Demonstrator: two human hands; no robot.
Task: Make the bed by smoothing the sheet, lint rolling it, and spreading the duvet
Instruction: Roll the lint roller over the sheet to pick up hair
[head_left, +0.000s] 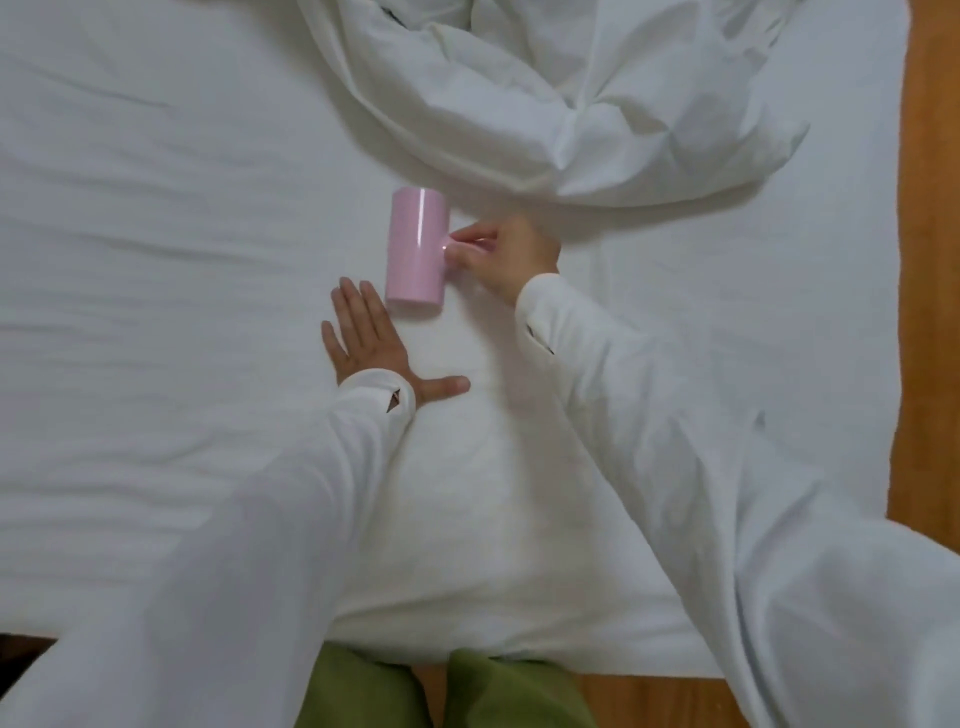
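Note:
A white sheet (156, 260) covers the bed and shows shallow wrinkles on its left half. A pink lint roller (415, 249) lies on the sheet near the middle. My right hand (506, 257) grips the roller's handle at the roller's right side, fingers curled round it; the handle itself is hidden. My left hand (371, 343) presses flat on the sheet just below and left of the roller, fingers straight and thumb spread. The white duvet (545, 93) lies bunched at the top, right of centre, its edge just above my right hand.
Wooden floor (930, 260) runs along the bed's right edge and shows at the bottom (649, 701). My knees in green trousers (441, 691) meet the bed's near edge.

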